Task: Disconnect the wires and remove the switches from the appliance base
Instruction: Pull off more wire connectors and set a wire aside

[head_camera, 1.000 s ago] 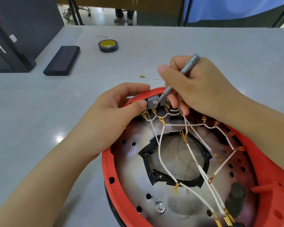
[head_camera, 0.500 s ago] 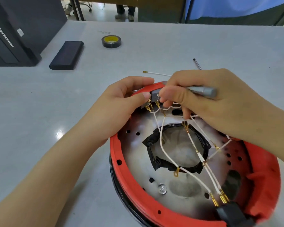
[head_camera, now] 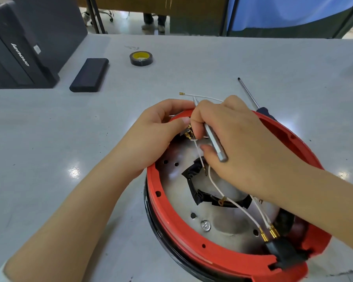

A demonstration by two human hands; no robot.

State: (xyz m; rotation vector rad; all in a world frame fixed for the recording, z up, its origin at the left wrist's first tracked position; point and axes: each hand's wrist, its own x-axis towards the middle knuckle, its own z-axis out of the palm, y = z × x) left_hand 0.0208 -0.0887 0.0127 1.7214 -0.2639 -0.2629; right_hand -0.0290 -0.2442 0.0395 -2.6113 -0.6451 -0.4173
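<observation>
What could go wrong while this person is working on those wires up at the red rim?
The right hand holds a grey tool while its fingertips work at the switch; the tool might slip or get in the way. The left hand grips the red base right beside, so a slip could poke a finger. Pulling the thin white wires hard might tear them.

The round red plastic appliance base (head_camera: 228, 261) lies open side up. Its small dark switch with gold terminals (head_camera: 186, 133) sits between the two hands' fingertips at the far rim, thin white wires (head_camera: 238, 208) trailing from beneath the fingers.
</observation>
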